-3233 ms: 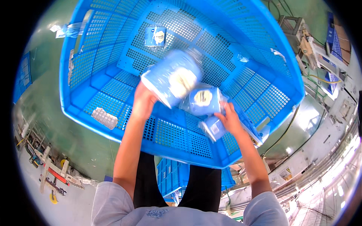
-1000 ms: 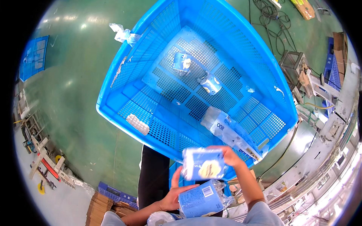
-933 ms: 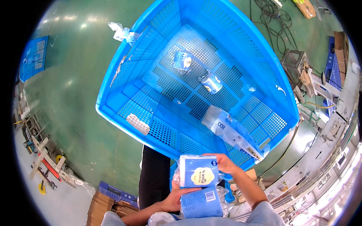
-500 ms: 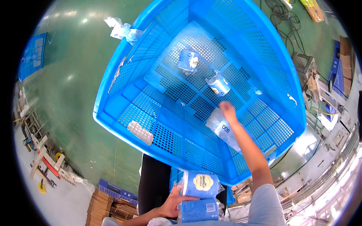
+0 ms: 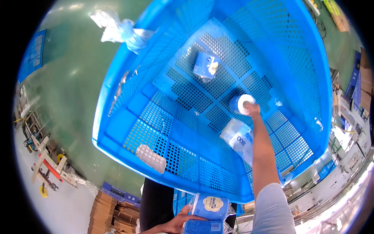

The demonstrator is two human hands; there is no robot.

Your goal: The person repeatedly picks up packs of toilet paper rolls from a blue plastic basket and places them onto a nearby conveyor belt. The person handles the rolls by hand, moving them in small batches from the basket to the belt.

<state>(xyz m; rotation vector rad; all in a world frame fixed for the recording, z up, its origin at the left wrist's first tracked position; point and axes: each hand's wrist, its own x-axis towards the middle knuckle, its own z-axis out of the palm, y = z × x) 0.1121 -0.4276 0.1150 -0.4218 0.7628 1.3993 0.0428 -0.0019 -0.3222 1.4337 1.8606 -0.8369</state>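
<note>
Inside a big blue perforated plastic basket (image 5: 117,157), my right hand (image 5: 253,109) is closed on a blue-wrapped paper roll (image 5: 235,104), gripping it at its white end. A second blue-wrapped paper roll (image 5: 204,65) lies farther back on the basket floor. Beside my right forearm sits a clear plastic package with a blue print (image 5: 238,136). Near the lower edge, my left hand (image 5: 178,223) holds two wrapped paper rolls, an upper one (image 5: 211,207) and a lower one (image 5: 203,227), against my body; its fingers are partly hidden.
A knotted plastic bag (image 5: 126,33) is tied to the basket's left rim. Stacked flat cardboard (image 5: 103,214) stands at the lower left, by a dark blue crate (image 5: 120,194). Metal frames (image 5: 41,165) line the left, and a blue crate (image 5: 352,82) stands at right.
My right hand has moved farther into the basket and taken hold of the nearer roll, which now shows its white end. My left hand keeps its two rolls, slightly lower in view.
</note>
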